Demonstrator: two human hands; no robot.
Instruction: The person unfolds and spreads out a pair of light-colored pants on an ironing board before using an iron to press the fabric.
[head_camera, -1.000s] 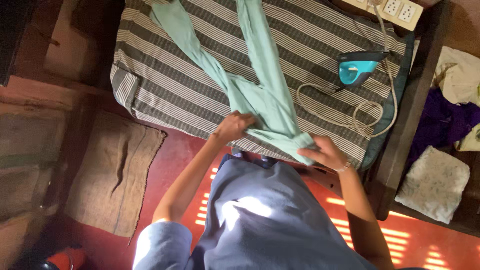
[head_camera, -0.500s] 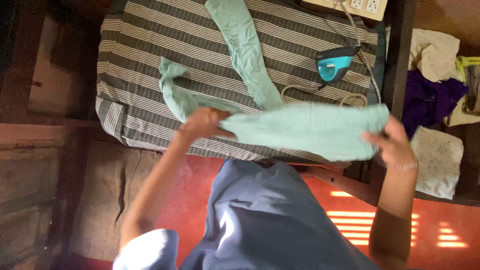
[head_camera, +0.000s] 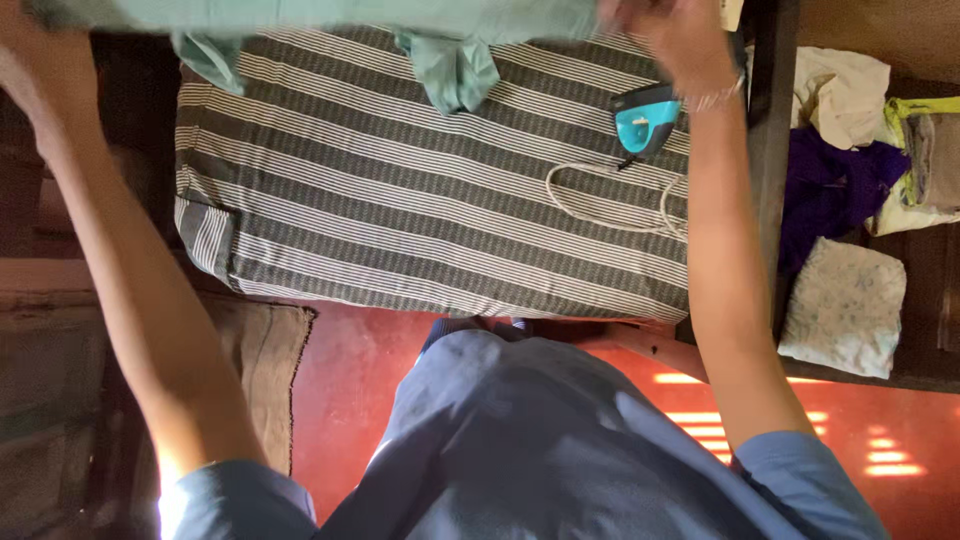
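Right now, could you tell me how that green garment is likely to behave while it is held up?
The green garment looks floppy: between the left hand and right hand, loose parts hang down. It seems light. It would likely drape over the striped cloth.

The garment at the top is pale mint green, and so are its hanging ends. The cloth over the tabletop carries grey and white stripes. The iron is turquoise with a dark body, and its cord is off-white. The floor is red, the mat dull brown. At the side lie a purple cloth, a white cloth and a pale folded cloth with a faint print. The person's shirt is blue.
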